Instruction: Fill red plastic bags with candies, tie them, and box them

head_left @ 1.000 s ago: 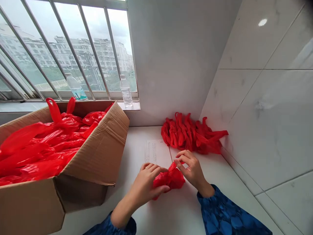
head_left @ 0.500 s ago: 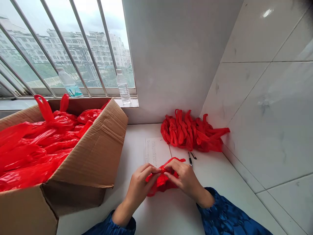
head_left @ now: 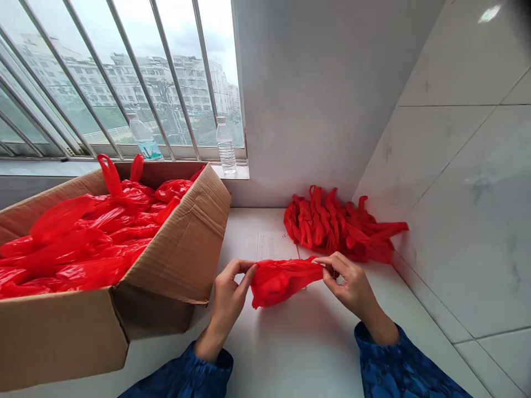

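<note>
A red plastic bag [head_left: 282,281] is stretched sideways between my two hands above the white table. My left hand [head_left: 230,290] pinches its left end between thumb and fingers. At the right end, my right hand [head_left: 346,282] pinches the bag's upper corner. The bag's lower part hangs loose and crumpled. Behind it lies a printed paper sheet [head_left: 271,244], partly covered by the bag. A bunched heap of red bags [head_left: 332,224] rests against the wall, just beyond my right hand.
On the left stands an open cardboard box [head_left: 182,237] filled with red bags [head_left: 91,237]. Two clear bottles, one on the left [head_left: 145,141] and one on the right [head_left: 226,146], stand on the sill by the barred window. A tiled wall [head_left: 468,193] borders the table's right side.
My hands have moved apart, and the bunched bag between them is now pulled out wide. The view has turned slightly left.
</note>
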`<control>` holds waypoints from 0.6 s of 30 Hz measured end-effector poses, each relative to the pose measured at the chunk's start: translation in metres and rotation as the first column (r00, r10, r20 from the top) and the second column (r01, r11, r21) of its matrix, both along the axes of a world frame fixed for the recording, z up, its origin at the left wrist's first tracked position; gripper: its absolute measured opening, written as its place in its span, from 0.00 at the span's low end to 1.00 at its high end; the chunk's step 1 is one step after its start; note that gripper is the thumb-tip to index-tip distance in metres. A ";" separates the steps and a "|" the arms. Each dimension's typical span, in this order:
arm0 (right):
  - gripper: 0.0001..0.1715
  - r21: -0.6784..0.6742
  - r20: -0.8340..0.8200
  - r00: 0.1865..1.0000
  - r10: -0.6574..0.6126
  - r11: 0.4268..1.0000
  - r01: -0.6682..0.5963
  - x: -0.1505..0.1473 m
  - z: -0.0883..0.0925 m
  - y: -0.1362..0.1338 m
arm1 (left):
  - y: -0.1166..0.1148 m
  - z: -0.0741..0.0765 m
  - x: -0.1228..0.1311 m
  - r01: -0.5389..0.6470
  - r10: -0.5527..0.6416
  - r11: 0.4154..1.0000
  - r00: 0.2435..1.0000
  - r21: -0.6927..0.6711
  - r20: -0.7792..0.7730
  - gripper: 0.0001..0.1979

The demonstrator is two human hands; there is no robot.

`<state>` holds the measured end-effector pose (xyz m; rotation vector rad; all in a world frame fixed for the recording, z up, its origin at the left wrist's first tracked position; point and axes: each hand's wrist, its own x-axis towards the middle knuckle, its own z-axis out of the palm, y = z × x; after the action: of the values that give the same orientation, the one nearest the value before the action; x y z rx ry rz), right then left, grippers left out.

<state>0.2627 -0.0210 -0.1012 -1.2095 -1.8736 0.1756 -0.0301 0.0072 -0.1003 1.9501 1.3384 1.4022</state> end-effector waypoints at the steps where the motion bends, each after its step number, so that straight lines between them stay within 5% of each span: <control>1: 0.16 -0.012 0.011 1.000 0.007 1.000 -0.007 -0.002 0.000 -0.001 | 0.000 -0.002 -0.001 -0.011 0.011 1.000 1.000 0.001 -0.004 0.10; 6: 0.09 -0.015 0.068 0.995 0.075 0.997 -0.074 -0.024 0.004 -0.007 | -0.008 -0.004 0.005 -0.008 0.015 0.997 0.996 0.076 -0.086 0.12; 13: 0.03 -0.070 0.120 0.983 0.138 0.989 -0.130 -0.047 -0.003 -0.008 | -0.025 0.001 0.024 0.284 -0.123 0.920 0.863 0.269 -0.490 0.13; 18: 0.01 -0.084 0.082 0.987 0.139 0.988 -0.132 -0.045 -0.003 -0.010 | -0.020 -0.003 0.023 0.265 -0.126 0.930 0.881 0.255 -0.457 0.04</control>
<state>0.2176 -0.0309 -0.1037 -1.1587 -2.0437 0.2768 -0.0071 -0.0130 -0.1034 2.6520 1.0857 1.1750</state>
